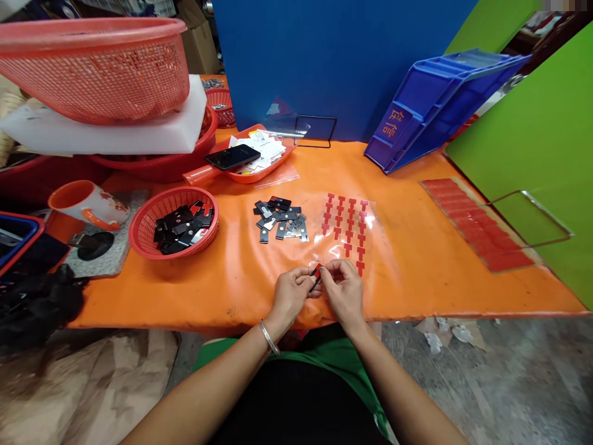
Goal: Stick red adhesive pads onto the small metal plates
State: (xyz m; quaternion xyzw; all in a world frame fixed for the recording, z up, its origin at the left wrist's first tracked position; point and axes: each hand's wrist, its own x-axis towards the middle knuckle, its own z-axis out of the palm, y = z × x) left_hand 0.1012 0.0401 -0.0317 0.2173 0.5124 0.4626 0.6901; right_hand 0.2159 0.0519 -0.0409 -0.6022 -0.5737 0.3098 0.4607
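Note:
Near the table's front edge, my left hand [291, 295] pinches a small flat black piece [315, 281] between thumb and fingers. Thumb and fingertips of my right hand [343, 290] are closed at the upper end of that piece, where a red sticker [318, 269] shows. The fingers partly hide both. Just beyond my hands lies a clear sheet with rows of red T-shaped stickers [349, 224]. Left of the sheet is a loose pile of similar black pieces [280, 216]. A round red basket [135, 238] farther left holds more black pieces, some with red on them.
A red scoop [252, 178] bears papers and a black phone [233, 157]. At left stand a mug [86, 204] and a large red basket [92, 74] on white foam [152, 139]. A blue bin [403, 117] leans at the back right, near a red-striped sheet [477, 222].

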